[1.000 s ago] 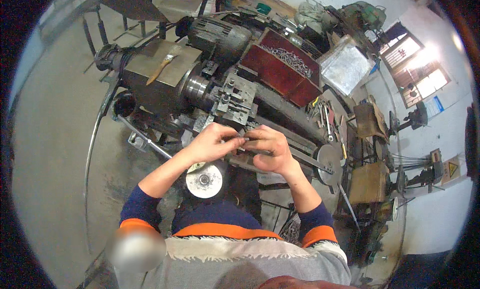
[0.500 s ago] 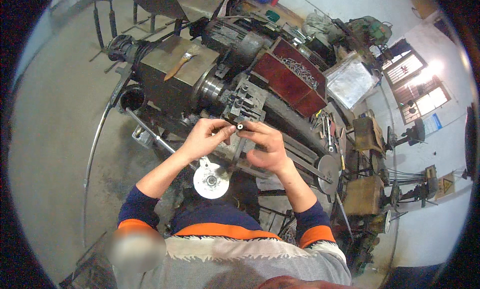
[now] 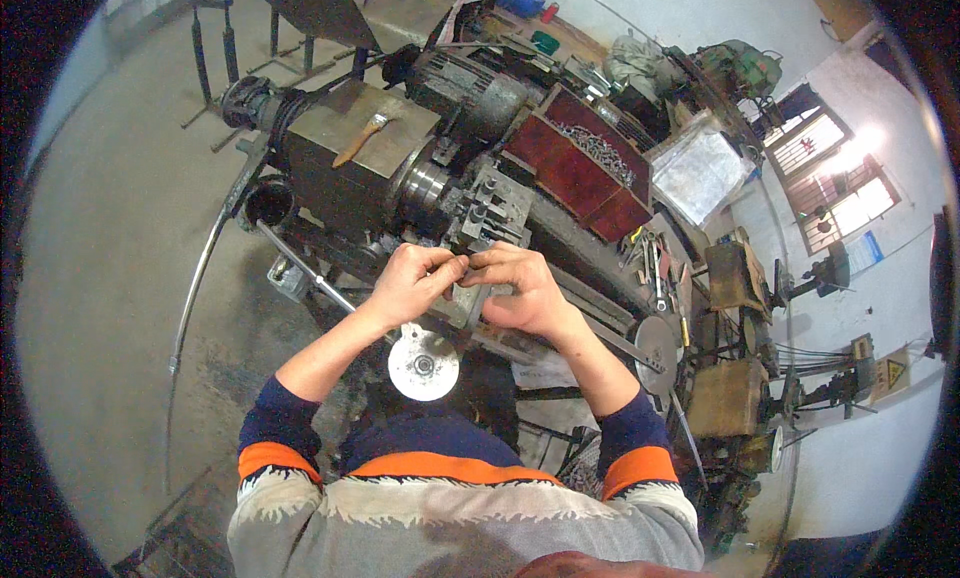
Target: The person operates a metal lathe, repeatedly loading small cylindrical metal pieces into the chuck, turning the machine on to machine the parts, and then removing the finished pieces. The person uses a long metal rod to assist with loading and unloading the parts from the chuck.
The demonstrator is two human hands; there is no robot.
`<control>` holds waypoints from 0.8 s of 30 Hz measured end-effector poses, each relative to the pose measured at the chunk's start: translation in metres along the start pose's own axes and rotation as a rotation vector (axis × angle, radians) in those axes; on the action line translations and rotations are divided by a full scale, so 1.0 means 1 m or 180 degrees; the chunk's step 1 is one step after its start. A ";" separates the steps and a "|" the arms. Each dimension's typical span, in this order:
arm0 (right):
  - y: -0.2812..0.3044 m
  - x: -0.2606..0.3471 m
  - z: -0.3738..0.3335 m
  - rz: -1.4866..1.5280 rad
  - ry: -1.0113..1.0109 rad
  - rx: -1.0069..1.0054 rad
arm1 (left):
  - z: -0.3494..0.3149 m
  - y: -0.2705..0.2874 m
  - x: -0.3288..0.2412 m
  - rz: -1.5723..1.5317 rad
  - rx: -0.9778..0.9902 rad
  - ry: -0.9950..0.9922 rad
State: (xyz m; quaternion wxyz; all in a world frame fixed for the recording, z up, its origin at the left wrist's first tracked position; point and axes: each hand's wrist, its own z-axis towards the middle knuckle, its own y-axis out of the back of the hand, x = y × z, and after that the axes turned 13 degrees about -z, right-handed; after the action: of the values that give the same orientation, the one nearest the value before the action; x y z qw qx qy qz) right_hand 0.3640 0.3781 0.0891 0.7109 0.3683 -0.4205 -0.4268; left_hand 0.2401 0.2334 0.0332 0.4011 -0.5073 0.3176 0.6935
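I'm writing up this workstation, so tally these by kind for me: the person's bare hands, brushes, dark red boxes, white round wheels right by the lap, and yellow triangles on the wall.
Bare hands: 2, left hand and right hand
Brush: 1
Dark red box: 1
White round wheel: 1
Yellow triangle: 1
Total: 6

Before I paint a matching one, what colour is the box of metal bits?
The box is dark red; head view.
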 end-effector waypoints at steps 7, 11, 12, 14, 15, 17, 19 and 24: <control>-0.011 -0.050 0.054 -0.1640 -0.0315 0.0584 | -0.016 0.088 -0.026 0.1680 -0.0648 -0.0047; -0.037 -0.083 0.078 -0.2286 -0.0840 0.0966 | -0.074 0.171 -0.028 0.1865 -0.1642 0.0284; -0.044 -0.089 0.081 -0.2238 -0.0925 0.1049 | -0.094 0.191 -0.028 0.2467 -0.1755 0.0001; -0.051 -0.097 0.084 -0.2049 -0.0993 0.1116 | -0.134 0.222 -0.026 0.2499 -0.2082 0.0395; -0.051 -0.098 0.083 -0.2050 -0.0965 0.1083 | -0.152 0.228 -0.028 0.2902 -0.2104 0.0589; -0.050 -0.097 0.083 -0.2026 -0.0893 0.1015 | -0.189 0.230 -0.026 0.3082 -0.2234 0.1033; -0.055 -0.104 0.082 -0.1913 -0.0986 0.1004 | -0.207 0.223 -0.033 0.2409 -0.2280 0.1531; -0.047 -0.094 0.091 -0.1816 -0.1079 0.1282 | -0.219 0.211 -0.016 0.2773 -0.2180 0.1798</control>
State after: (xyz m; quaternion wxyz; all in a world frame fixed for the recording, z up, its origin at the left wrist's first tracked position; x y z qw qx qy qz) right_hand 0.2402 0.4318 0.0551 0.3975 0.5270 -0.4881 -0.5710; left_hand 0.1559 -0.0560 -0.0069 -0.2037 -0.5949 0.3488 0.6949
